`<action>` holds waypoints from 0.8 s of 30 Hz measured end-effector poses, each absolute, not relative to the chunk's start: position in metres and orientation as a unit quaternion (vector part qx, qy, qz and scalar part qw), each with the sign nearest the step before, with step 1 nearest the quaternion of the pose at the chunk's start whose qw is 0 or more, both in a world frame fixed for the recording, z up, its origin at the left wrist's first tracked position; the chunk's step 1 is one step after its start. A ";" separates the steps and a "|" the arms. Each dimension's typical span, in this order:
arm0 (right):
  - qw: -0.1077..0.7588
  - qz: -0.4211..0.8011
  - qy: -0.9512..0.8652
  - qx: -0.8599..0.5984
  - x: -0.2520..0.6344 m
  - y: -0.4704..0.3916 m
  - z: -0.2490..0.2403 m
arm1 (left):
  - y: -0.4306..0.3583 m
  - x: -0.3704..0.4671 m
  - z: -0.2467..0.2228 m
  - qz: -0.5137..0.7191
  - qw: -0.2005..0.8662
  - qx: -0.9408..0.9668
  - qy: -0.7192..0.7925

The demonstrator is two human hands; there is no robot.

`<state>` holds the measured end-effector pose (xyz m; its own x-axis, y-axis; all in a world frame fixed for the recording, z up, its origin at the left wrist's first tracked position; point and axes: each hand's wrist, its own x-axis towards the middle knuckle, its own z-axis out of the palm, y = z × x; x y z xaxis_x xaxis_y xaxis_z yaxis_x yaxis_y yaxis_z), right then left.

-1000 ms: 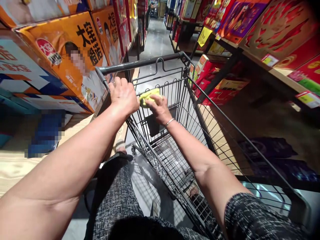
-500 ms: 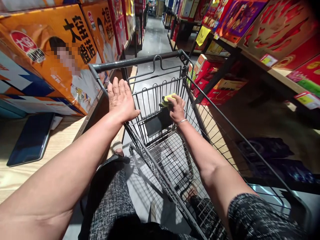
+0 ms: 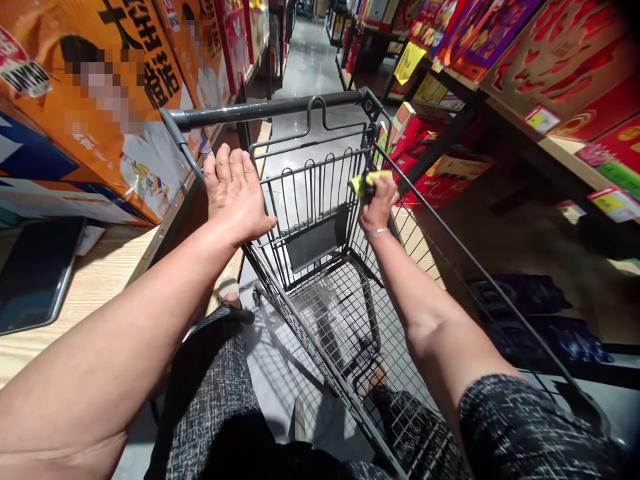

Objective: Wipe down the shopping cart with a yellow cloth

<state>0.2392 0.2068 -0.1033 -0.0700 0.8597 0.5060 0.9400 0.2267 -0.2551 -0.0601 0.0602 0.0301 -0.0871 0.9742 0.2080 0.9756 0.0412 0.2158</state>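
Note:
A dark metal shopping cart (image 3: 270, 107) stands in front of me, its wire basket reaching under my right arm. My left hand (image 3: 235, 193) rests palm-down with fingers stretched out at the basket's left top edge, just below the handle end. Inside the basket, my right hand (image 3: 381, 203) grips a crumpled yellow-green and black cloth (image 3: 357, 185) near the corner where the rear wire panel meets the right side. A dark flat plate (image 3: 319, 239) sits low on that wire panel. Part of the cloth is hidden behind the fingers.
On the left, orange boxes (image 3: 120, 40) stand on a wooden shelf, and a dark phone or tablet (image 3: 37, 280) lies there. Shelves with red gift boxes (image 3: 555, 60) run along the right. Dark purple packages (image 3: 520, 297) lie lower down. A grey floor aisle (image 3: 306, 53) stretches ahead.
My right hand has moved right with the cloth, from the middle of the rear panel to its right corner. My left hand stays on the cart's edge. The view has shifted slightly.

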 end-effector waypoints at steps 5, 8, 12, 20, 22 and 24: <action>0.257 -0.050 -0.748 -0.610 0.230 0.225 -0.125 | 0.056 -0.058 0.033 -0.166 -0.010 -0.673 -0.721; 0.144 0.007 -0.732 -0.666 0.235 0.178 -0.174 | 0.055 -0.058 0.032 -0.189 -0.022 -0.672 -0.716; -0.111 0.127 -0.717 -0.676 0.245 0.108 -0.213 | 0.059 -0.059 0.030 -0.179 -0.011 -0.675 -0.716; 0.038 -0.106 -0.774 -0.623 0.269 0.147 -0.081 | 0.058 -0.056 0.034 -0.210 -0.028 -0.664 -0.717; 0.139 -0.190 -0.763 -0.602 0.275 0.182 -0.043 | 0.058 -0.054 0.034 -0.222 -0.035 -0.661 -0.716; 0.168 -0.195 -0.761 -0.596 0.278 0.209 -0.030 | 0.058 -0.054 0.035 -0.223 -0.034 -0.660 -0.717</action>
